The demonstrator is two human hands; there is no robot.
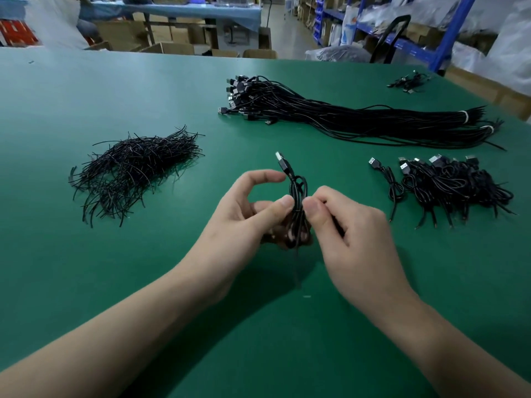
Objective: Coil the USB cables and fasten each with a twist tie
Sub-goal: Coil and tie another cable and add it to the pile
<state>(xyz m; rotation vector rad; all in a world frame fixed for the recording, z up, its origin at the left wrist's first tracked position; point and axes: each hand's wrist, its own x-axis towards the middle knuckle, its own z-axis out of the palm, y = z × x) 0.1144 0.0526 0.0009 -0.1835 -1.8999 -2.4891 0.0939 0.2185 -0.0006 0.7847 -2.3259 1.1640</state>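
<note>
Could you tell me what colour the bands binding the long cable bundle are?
White bands on the black cable bundle; head view shows them best.

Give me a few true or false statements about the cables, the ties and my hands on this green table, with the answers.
1. The left hand and the right hand both grip one coiled cable. True.
2. That cable's USB plug points downward. False: it sticks up above the fingers.
3. The pile of twist ties lies left of the hands. True.
4. The long uncoiled bundle is bound with red ties. False: the bands are white.
5. The heap of coiled cables lies right of the hands. True.
</note>
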